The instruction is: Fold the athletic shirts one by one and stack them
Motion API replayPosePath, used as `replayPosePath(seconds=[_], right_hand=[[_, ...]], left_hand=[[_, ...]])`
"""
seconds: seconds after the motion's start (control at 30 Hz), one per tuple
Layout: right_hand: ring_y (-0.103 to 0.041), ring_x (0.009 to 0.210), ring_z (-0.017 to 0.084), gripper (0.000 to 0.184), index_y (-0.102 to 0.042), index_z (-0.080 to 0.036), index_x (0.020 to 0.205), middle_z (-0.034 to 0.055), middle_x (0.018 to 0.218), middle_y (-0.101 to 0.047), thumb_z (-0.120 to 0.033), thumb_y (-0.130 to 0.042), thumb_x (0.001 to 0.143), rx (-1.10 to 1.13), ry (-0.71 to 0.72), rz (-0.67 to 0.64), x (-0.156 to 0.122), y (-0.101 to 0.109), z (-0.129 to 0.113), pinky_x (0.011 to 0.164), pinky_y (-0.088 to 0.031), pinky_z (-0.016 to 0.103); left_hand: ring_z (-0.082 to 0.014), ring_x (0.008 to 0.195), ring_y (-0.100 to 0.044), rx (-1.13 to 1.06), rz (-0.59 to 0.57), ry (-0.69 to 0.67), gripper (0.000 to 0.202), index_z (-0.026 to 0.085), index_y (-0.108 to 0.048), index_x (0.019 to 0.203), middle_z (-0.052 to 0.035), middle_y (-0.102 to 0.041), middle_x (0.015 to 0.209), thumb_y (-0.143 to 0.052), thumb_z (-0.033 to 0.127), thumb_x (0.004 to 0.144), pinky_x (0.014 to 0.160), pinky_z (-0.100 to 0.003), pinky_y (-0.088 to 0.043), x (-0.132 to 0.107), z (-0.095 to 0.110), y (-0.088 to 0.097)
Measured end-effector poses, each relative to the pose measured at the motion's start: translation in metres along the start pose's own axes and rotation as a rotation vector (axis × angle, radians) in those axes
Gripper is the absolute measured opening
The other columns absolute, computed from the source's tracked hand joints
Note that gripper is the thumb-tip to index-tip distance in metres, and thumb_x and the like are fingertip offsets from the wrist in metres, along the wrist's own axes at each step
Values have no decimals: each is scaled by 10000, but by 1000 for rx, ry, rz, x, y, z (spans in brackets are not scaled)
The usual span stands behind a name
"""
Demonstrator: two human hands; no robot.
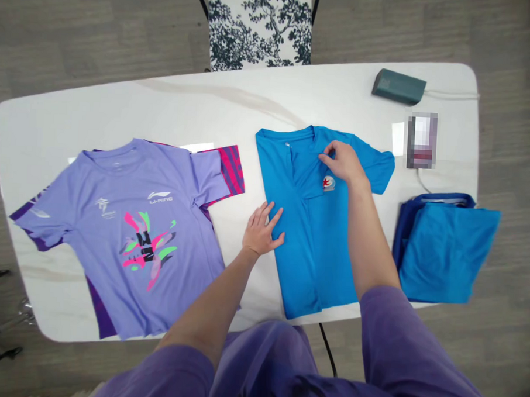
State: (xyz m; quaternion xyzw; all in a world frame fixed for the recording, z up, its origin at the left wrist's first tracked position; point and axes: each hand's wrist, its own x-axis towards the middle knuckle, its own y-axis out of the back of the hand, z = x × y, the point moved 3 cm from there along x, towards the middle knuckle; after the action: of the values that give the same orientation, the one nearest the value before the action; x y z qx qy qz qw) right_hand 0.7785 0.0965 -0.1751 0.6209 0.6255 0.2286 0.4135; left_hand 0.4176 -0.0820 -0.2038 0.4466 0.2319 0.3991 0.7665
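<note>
A blue T-shirt (333, 242) with a small red-and-white badge lies on the table in front of me, its left side folded in over the front and one sleeve stretched out to the right. My right hand (343, 162) is closed in a pinch on the shirt's fabric, just above the badge. Fingers spread, my left hand (262, 229) rests at the shirt's folded left edge, fingertips and thumb touching the cloth. Left of it a lilac T-shirt (115, 198) with a colourful print is laid flat over a darker purple-and-pink shirt (234, 169).
Folded blue clothes (449, 253) are stacked at the right edge of the white table (172, 109). Behind them are a phone-like device (422, 141) with a cable and a dark green power bank (399, 87). A patterned chair (260, 28) stands beyond the far edge.
</note>
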Motion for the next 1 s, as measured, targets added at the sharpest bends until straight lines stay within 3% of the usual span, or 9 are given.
replayPosePath(seconds=[0.17, 0.3, 0.37, 0.47, 0.6, 0.7, 0.83, 0.9, 1.0], right_hand=[[-699, 1160, 379, 415, -740, -221, 1250, 166, 1192, -788, -580, -637, 1071, -15, -147, 73, -23, 7, 3, 1093, -590, 564], [-590, 1443, 410, 536, -646, -213, 1496, 233, 1493, -658, -575, -485, 1134, -45, -147, 274, -91, -3, -35, 1214, -516, 632], [-585, 1468, 411, 534, -642, -219, 1518, 233, 1494, -645, -546, -459, 1138, -16, -131, 259, -147, -23, -58, 1231, -509, 648], [-630, 1435, 417, 452, -696, -295, 1460, 198, 1439, -680, -506, -526, 1099, 49, -197, 72, -252, -69, -82, 1236, -521, 663], [-643, 1465, 425, 343, -725, -445, 1356, 142, 1493, -663, -457, -581, 1045, 81, -414, -136, -400, -123, -88, 1234, -553, 674], [-682, 1448, 422, 332, -726, -436, 1315, 143, 1450, -685, -404, -572, 1022, 110, -477, -206, -493, -142, -89, 1190, -591, 673], [-718, 1438, 369, 375, -711, -424, 1347, 112, 1467, -710, -362, -593, 997, 206, -413, -256, -570, -131, -87, 1213, -598, 624], [-733, 1418, 356, 351, -706, -429, 1322, 97, 1451, -719, -377, -601, 992, 242, -411, -232, -585, -110, -74, 1220, -596, 616], [-775, 1268, 374, 324, -667, -417, 1307, 127, 1378, -708, -433, -573, 998, 248, -512, -67, -580, -59, -27, 1172, -614, 618]], left_hand=[[-419, 1780, -302, -15, -26, 16, 986, 337, -376, 1863, -78, -296, 1923, -794, 519, 989, 1441, -615, -314, -1, 0, -2], [-431, 1788, -267, -41, -76, 41, 964, 341, -381, 1862, -69, -269, 1932, -769, 528, 999, 1452, -619, -285, -1, 0, -4], [-438, 1790, -257, -53, -93, 55, 972, 352, -377, 1862, -63, -270, 1932, -772, 527, 992, 1452, -631, -272, -1, 0, -4], [-443, 1791, -254, -71, -99, 65, 970, 352, -382, 1860, -66, -263, 1934, -771, 531, 989, 1453, -641, -251, -1, 0, -3], [-433, 1800, -228, -91, -106, 77, 953, 342, -394, 1857, -72, -254, 1939, -758, 524, 994, 1454, -640, -229, -2, 4, 0], [-427, 1806, -211, -98, -116, 94, 929, 345, -411, 1849, -81, -254, 1940, -739, 531, 1000, 1445, -655, -227, -3, 9, 5], [-437, 1808, -189, -89, -132, 89, 962, 301, -430, 1840, -133, -218, 1946, -737, 625, 987, 1442, -660, -211, -3, 21, 12], [-452, 1808, -172, -63, -150, 85, 1071, 287, -405, 1847, -157, -219, 1941, -775, 710, 935, 1442, -669, -195, -1, 30, 17], [-467, 1804, -158, 1, -197, 111, 1182, 296, -380, 1847, -175, -228, 1932, -816, 787, 863, 1433, -679, -192, 0, 43, 24]])
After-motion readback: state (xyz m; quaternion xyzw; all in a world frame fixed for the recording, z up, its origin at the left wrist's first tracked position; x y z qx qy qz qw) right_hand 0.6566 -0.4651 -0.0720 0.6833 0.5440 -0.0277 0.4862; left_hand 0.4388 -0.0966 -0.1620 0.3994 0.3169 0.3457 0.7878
